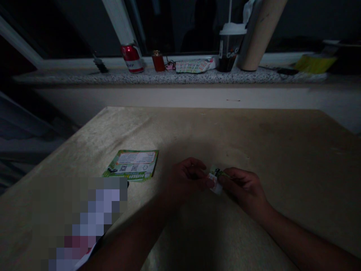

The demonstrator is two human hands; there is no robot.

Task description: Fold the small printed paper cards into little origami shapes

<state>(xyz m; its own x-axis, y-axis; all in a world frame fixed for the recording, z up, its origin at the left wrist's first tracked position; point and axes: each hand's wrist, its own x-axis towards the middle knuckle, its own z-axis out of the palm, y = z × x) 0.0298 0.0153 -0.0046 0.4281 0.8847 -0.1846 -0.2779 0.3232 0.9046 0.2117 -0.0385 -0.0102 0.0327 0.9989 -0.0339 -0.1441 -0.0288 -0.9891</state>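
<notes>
A small white-and-green printed piece (pixel 216 182), perhaps paper or film, is pinched between my two hands above the table. My left hand (pixel 191 176) grips its left side between thumb and fingers. On the other side, my right hand (pixel 244 185) has thumb and fingers closed on its right edge. Dim light hides exactly what the piece is. To the left of my hands lies a flat green packet (pixel 134 165) with white text panels and square codes; neither hand touches it.
The table (pixel 254 135) has a pale brown cover. A pixelated object (pixel 96 218) lies by my left forearm. Along the granite windowsill (pixel 113 78) stand a red can (pixel 132 59), a red-orange jar (pixel 158 61), a lidded cup with a straw (pixel 229 49) and a cardboard tube (pixel 261 35).
</notes>
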